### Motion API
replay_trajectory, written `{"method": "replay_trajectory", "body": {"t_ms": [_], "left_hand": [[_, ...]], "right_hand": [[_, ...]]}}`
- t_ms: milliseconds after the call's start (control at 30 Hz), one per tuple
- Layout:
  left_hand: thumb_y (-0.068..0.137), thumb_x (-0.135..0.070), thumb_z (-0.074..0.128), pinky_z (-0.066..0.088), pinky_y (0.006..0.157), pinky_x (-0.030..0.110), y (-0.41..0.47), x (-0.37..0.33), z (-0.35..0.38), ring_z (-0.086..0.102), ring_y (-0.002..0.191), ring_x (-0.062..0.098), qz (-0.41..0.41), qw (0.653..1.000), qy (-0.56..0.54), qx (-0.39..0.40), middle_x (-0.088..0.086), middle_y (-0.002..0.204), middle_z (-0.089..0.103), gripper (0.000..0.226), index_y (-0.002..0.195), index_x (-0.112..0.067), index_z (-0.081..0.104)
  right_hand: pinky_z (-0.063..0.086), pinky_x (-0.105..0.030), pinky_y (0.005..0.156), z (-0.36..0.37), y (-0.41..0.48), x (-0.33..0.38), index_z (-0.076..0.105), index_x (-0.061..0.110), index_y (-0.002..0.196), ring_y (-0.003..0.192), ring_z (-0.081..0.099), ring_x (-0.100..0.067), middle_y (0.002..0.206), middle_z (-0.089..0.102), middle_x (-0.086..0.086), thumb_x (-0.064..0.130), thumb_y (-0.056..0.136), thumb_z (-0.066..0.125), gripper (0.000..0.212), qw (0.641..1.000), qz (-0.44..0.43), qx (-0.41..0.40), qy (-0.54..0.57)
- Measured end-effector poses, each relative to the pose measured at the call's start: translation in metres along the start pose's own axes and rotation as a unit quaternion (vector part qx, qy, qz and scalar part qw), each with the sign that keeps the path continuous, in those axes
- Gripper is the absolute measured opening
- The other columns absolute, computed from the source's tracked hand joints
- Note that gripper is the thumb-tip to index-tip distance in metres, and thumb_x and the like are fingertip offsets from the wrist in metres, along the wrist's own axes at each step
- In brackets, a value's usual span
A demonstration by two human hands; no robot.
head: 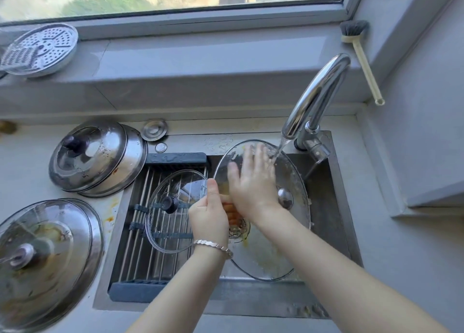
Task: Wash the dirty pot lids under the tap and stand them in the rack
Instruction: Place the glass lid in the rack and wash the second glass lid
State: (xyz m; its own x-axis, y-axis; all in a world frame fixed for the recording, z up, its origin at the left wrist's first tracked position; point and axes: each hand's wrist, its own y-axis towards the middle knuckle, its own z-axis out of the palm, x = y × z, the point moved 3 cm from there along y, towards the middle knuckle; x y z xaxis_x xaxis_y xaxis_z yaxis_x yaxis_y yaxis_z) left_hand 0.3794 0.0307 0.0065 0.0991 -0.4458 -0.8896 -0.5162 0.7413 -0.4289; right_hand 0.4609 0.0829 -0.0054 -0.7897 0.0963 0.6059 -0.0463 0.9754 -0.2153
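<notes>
A large glass pot lid [283, 247], smeared with yellow residue, is tilted over the sink under the tap [319, 94], whose water hits its upper edge. My left hand [209, 213] grips the lid's left rim, thumb on top. My right hand [252, 179] lies flat on the lid's upper surface with fingers straight. A smaller clear glass lid [173, 222] with a dark knob lies on the roll-up rack [140, 234] over the sink's left half. On the counter at left sit stacked steel lids [100, 164] and dirty glass lids [50, 254].
The steel sink [334, 222] holds a drain strainer with food scraps. A small round sink plug [154, 129] lies behind the rack. A steamer plate [41, 50] rests on the windowsill at left, and a dish brush [361, 56] leans in the right corner.
</notes>
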Motion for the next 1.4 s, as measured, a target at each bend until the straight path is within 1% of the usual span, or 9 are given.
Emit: {"method": "replay_trajectory", "body": {"t_ms": [133,267,533,633,733,900,1100,1267,1400], "left_hand": [[0.092,-0.040,0.048,0.042,0.046,0.019,0.012,-0.008,-0.006,0.050,0.038,0.007,-0.003,0.999,-0.031,-0.031,-0.006,0.035,0.053,0.058,0.043,-0.011,0.054],[0.095,-0.044,0.039,0.047,0.040,0.016,0.020,-0.012,-0.015,0.060,0.040,0.011,-0.035,0.995,-0.092,-0.010,0.000,0.045,0.064,0.057,0.057,-0.008,0.062],[0.090,-0.046,0.048,0.043,0.050,0.028,0.006,-0.006,-0.008,0.054,0.048,0.022,-0.046,0.997,-0.060,-0.026,-0.004,0.036,0.056,0.064,0.035,-0.015,0.060],[0.092,-0.044,0.047,0.052,0.062,0.028,0.012,-0.013,-0.011,0.064,0.058,0.016,-0.037,0.996,-0.079,-0.032,-0.003,0.050,0.065,0.050,0.055,-0.015,0.064],[0.095,-0.046,0.039,0.050,0.046,0.019,0.016,-0.015,-0.019,0.062,0.041,0.013,-0.044,0.993,-0.107,-0.030,0.001,0.044,0.064,0.056,0.063,-0.006,0.061],[0.095,-0.049,0.034,0.042,0.036,0.011,0.011,-0.010,-0.025,0.061,0.037,0.010,-0.064,0.985,-0.148,-0.068,0.000,0.042,0.062,0.057,0.068,-0.006,0.059],[0.095,-0.049,0.035,0.042,0.037,0.012,0.006,-0.007,-0.021,0.061,0.037,0.011,-0.062,0.970,-0.203,-0.123,-0.002,0.040,0.061,0.055,0.068,-0.006,0.057],[0.094,-0.050,0.037,0.044,0.038,0.014,-0.002,-0.005,-0.027,0.063,0.040,0.012,-0.053,0.964,-0.207,-0.160,-0.001,0.042,0.063,0.055,0.068,-0.007,0.059],[0.094,-0.051,0.036,0.044,0.038,0.013,0.001,-0.007,-0.028,0.063,0.040,0.010,-0.058,0.963,-0.205,-0.164,-0.002,0.042,0.063,0.055,0.067,-0.009,0.058]], "right_hand": [[0.006,-0.035,0.116,0.012,-0.035,0.013,0.036,0.006,0.141,0.142,0.022,-0.027,0.151,0.030,-0.012,0.032,0.092,0.025,0.056,0.967,-0.237,-0.080,-0.043],[0.017,-0.039,0.115,0.020,-0.063,-0.014,0.034,0.009,0.139,0.140,0.024,-0.023,0.148,0.033,-0.007,0.033,0.099,0.021,0.049,0.925,-0.360,-0.082,-0.086],[0.010,-0.034,0.112,-0.003,-0.025,0.016,0.042,0.002,0.137,0.137,0.033,-0.030,0.146,0.038,-0.015,0.033,0.091,0.028,0.057,0.957,-0.272,-0.067,-0.074],[0.017,-0.038,0.114,0.008,-0.049,0.005,0.040,0.006,0.138,0.138,0.031,-0.026,0.146,0.039,-0.011,0.030,0.095,0.029,0.051,0.923,-0.361,-0.062,-0.117],[0.016,-0.039,0.116,0.021,-0.077,-0.026,0.030,0.012,0.142,0.142,0.021,-0.017,0.150,0.030,-0.005,0.033,0.100,0.021,0.048,0.898,-0.421,-0.036,-0.125],[0.007,-0.037,0.116,0.011,-0.064,-0.058,0.017,0.014,0.146,0.145,0.004,-0.010,0.153,0.019,0.000,0.048,0.099,0.011,0.058,0.963,-0.256,-0.031,-0.072],[-0.005,-0.032,0.115,0.034,-0.083,-0.030,0.003,0.004,0.147,0.144,-0.007,-0.017,0.155,0.001,-0.011,0.057,0.093,0.007,0.075,0.982,-0.180,-0.046,-0.029],[-0.013,-0.029,0.115,0.012,-0.042,-0.054,-0.015,0.006,0.146,0.141,-0.022,-0.015,0.154,-0.022,-0.009,0.056,0.094,0.009,0.076,0.995,0.073,0.027,0.057],[-0.019,-0.027,0.113,0.016,-0.065,-0.031,-0.022,0.009,0.142,0.138,-0.031,-0.013,0.150,-0.032,-0.006,0.065,0.086,0.000,0.083,0.999,-0.023,0.028,-0.002]]}}
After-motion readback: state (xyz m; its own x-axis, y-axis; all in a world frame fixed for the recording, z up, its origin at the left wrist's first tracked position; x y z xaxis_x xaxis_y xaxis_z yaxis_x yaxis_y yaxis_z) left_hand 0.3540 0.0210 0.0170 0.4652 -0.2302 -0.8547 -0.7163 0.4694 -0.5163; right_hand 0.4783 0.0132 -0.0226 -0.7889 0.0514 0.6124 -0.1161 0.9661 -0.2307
